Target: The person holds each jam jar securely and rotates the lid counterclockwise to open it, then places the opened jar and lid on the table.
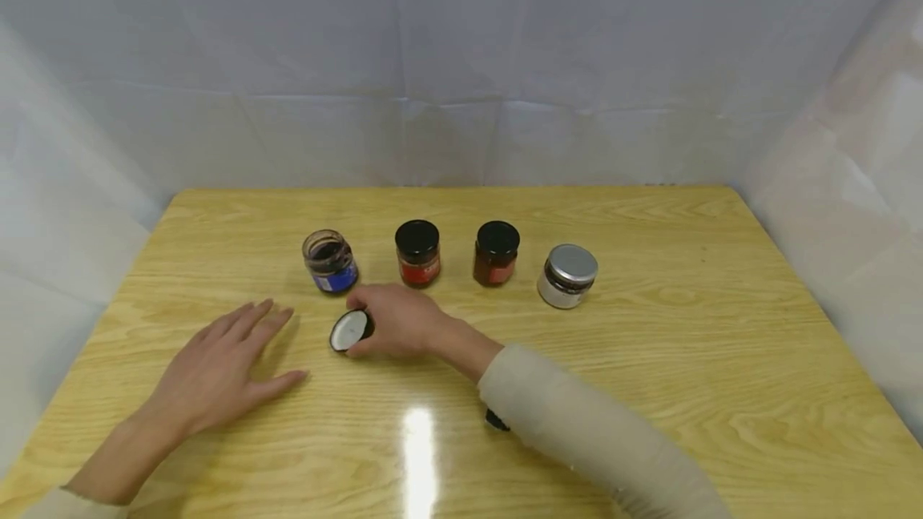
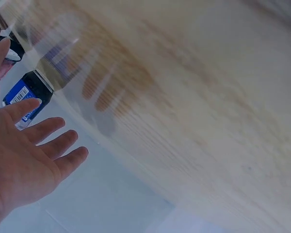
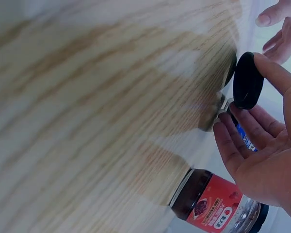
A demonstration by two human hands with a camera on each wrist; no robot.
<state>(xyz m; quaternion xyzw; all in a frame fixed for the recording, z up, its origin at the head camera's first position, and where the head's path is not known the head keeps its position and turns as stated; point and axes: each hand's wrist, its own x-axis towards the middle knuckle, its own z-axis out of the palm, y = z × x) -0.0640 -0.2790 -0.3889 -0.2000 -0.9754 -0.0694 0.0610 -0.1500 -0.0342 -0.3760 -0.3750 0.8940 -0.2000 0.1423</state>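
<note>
Between thumb and fingers my right hand pinches a black jar lid, its white inner side showing in the head view. In the right wrist view the lid is tilted on edge, close over the table. Just behind it stands an open glass jar with a blue label and dark contents. My left hand is held over the table to the left of the lid, fingers spread and holding nothing. The left wrist view shows the same hand with its fingers apart, near the blue-labelled jar.
Two red-labelled jars with black lids, one left of the other, and a silver-lidded jar stand in a row to the right. A small black object is partly hidden by the right sleeve. White sheeting surrounds the wooden table.
</note>
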